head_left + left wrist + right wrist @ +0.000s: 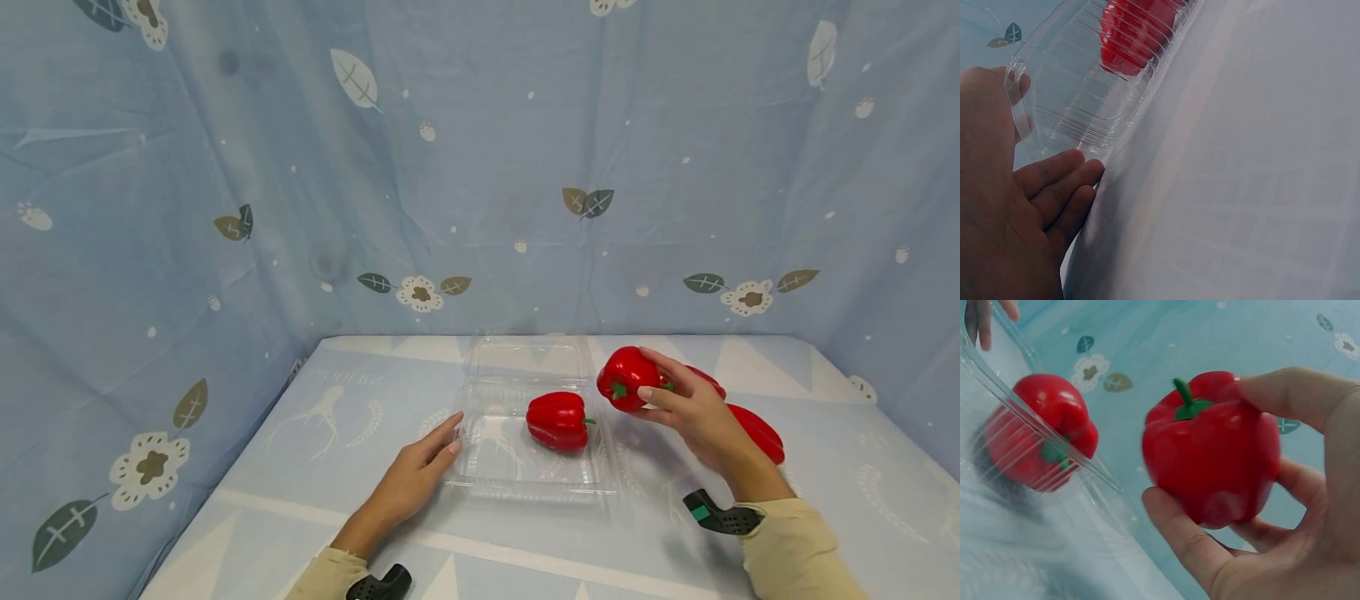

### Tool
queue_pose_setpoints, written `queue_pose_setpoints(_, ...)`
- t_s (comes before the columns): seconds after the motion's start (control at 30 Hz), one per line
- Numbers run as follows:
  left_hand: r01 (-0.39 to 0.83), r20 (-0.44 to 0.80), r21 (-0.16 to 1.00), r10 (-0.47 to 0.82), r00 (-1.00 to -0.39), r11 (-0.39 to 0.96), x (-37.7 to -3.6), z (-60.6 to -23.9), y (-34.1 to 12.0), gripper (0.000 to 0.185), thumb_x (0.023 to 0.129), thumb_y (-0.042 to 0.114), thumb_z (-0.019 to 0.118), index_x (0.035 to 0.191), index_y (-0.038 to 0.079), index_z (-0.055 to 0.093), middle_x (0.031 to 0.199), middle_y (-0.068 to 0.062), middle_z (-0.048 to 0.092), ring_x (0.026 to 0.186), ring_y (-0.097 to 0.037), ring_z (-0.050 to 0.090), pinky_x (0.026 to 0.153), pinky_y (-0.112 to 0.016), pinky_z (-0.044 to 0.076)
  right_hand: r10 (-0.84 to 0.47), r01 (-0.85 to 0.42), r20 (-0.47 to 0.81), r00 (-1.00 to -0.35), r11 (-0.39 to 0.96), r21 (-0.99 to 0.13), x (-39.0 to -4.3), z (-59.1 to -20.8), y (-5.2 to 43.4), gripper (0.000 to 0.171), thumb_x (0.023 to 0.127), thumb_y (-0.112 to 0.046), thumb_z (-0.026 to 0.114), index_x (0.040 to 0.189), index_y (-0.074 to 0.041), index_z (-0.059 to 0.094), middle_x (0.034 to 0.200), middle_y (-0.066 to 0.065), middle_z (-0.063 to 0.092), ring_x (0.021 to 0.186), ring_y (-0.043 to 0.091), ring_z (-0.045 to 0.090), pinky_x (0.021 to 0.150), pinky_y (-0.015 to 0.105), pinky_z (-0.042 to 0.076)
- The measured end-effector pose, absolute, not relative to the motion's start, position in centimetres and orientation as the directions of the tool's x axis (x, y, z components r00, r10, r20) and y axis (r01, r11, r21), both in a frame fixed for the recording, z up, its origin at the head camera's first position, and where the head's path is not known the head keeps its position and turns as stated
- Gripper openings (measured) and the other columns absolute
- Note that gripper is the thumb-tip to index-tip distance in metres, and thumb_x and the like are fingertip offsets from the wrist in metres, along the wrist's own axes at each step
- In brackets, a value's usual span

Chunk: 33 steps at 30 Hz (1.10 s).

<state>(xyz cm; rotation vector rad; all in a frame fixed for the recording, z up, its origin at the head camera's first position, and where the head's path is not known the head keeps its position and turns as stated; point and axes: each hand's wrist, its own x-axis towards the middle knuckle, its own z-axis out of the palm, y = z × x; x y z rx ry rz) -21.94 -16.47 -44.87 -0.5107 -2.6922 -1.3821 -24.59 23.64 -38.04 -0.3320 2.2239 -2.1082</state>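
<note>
Right now the right hand [693,408] has its grip curled round a red pepper [627,377], thumb and fingers clamping it, stem facing the camera in the right wrist view [1213,453], held in the air just right of the clear clamshell box [525,479]. The left hand [416,475] lies flat on the bench [315,517], fingers straight, fingertips [1082,169] touching the box's left wall, pinching nothing. One pepper in the box [557,421] lies on its side, so that part looks done; the held one looks next. More red peppers [757,433] lie behind the right hand toward the bench's right edge, partly hidden, count unclear. The box lid stands open toward the far edge.
</note>
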Motion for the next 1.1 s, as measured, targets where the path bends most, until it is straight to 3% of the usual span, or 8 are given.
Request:
queue_pose_setpoints(0.17,0.331,0.221,0.774,0.259,-0.94,0.54,-22.0,-44.8,-16.5,0.046,0.099,0.043,0.048,0.143,0.043,0.037,0.137,-0.003,0.052,0.125,-0.015,0.048,0.104,-0.042,0.038,-0.222,-0.125,0.135,-0.966,-0.058,-0.99,-24.7,-37.9,23.4,0.066,0.094,-0.014,0.059,0.151,-0.023,0.028,0.15,0.012,0.023,0.126,0.029,0.035,0.089,0.046,0.05)
queue_pose_setpoints(0.4,0.332,0.223,0.774,0.258,-0.94,0.54,-22.0,-44.7,-16.5,0.046,0.098,0.045,0.047,0.143,0.042,0.037,0.136,-0.005,0.053,0.124,-0.017,0.05,0.104,-0.043,0.039,-0.26,-0.143,0.163,-0.952,-0.095,-0.985,-24.6,-38.0,23.1,0.065,0.094,-0.01,0.056,0.151,-0.02,0.025,0.149,0.013,0.023,0.124,0.023,0.039,0.089,0.042,0.05)
queue_pose_setpoints(0.77,0.292,0.159,0.789,0.28,-0.947,0.541,-21.9,-44.8,-16.7,0.045,0.1,0.043,0.046,0.143,0.048,0.033,0.141,0.003,0.047,0.128,-0.013,0.044,0.105,-0.043,0.037,-0.133,-0.06,0.064,-0.989,-0.032,-0.998,-24.6,-38.2,21.8,0.063,0.097,-0.037,0.053,0.15,-0.018,0.025,0.145,0.009,0.031,0.118,0.021,0.048,0.091,0.041,0.05)
queue_pose_setpoints(1.1,0.322,0.205,0.776,0.265,-0.942,0.543,-22.0,-45.0,-16.5,0.046,0.099,0.041,0.047,0.144,0.043,0.035,0.137,-0.004,0.052,0.124,-0.019,0.05,0.103,-0.045,0.04,-0.167,-0.045,0.061,-0.984,-0.1,-0.994,-24.3,-38.2,21.4,0.06,0.097,-0.027,0.055,0.15,-0.019,0.027,0.145,0.008,0.031,0.121,0.025,0.042,0.087,0.04,0.052)
